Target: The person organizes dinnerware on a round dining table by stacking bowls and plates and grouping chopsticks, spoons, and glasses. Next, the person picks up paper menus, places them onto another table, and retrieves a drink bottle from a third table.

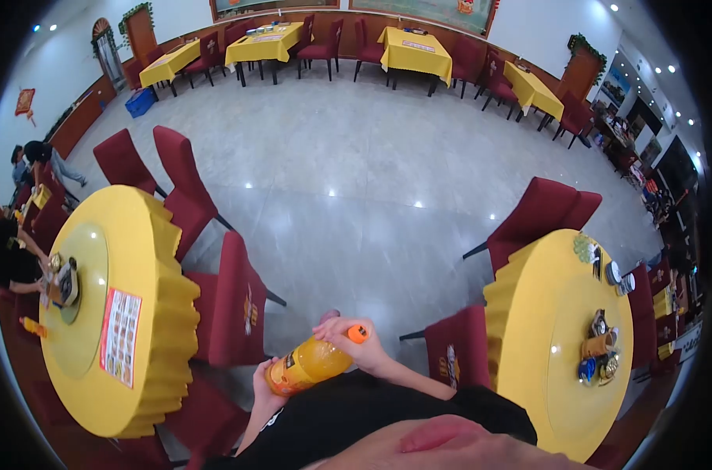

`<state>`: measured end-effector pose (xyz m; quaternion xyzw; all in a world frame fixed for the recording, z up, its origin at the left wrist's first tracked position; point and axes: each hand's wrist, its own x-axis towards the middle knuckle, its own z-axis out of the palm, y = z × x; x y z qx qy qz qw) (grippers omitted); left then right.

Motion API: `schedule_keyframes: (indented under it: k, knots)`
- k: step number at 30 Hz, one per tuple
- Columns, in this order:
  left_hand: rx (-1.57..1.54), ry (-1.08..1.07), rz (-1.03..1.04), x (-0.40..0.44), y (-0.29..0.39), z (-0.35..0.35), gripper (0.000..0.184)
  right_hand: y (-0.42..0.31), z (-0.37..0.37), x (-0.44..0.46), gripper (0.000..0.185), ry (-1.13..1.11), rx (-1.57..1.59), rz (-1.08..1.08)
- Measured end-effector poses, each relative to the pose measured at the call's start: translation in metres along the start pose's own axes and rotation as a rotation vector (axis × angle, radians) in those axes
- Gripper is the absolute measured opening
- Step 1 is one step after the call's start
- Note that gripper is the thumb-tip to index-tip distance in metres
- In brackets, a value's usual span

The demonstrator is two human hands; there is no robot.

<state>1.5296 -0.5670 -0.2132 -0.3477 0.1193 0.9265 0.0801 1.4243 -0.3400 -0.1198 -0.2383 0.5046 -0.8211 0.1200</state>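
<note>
A large bottle of orange drink [318,363], with an orange cap [358,334], is held tilted in front of my body. Its base points to the lower left and its cap to the upper right. My left hand [267,389] is closed around the lower end, partly hidden behind the bottle. Around the neck, just below the cap, my right hand [354,348] is wrapped with its fingers over the top side. The cap is on the bottle.
Round tables with yellow cloths stand at left [148,258] and right [520,345], with maroon chairs [238,301] beside them. A picture menu [121,337] lies on the left table. A person [15,258] leans over its far side. Square tables [415,55] line the back.
</note>
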Motion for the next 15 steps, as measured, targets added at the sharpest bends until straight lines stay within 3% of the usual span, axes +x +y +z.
schedule_keyframes:
  k: [3, 6, 10, 13, 15]
  knots:
    - [0.048, 0.012, -0.015, 0.073, 0.030, 0.081, 0.021, -0.012, -0.036, 0.090, 0.010, 0.149, 0.053, 0.083]
    - [0.194, 0.002, -0.056, 0.147, 0.049, 0.164, 0.024, -0.039, -0.090, 0.147, 0.012, 0.345, 0.008, 0.029]
    - [0.470, -0.108, -0.317, 0.250, 0.037, 0.278, 0.029, -0.053, -0.184, 0.189, 0.012, 0.625, 0.023, -0.067]
    - [0.802, -0.047, -0.402, 0.372, 0.021, 0.304, 0.032, -0.048, -0.266, 0.216, 0.010, 0.780, -0.014, -0.104]
    - [0.828, -0.124, -0.470, 0.434, 0.014, 0.345, 0.037, -0.047, -0.313, 0.246, 0.010, 0.800, -0.010, -0.177]
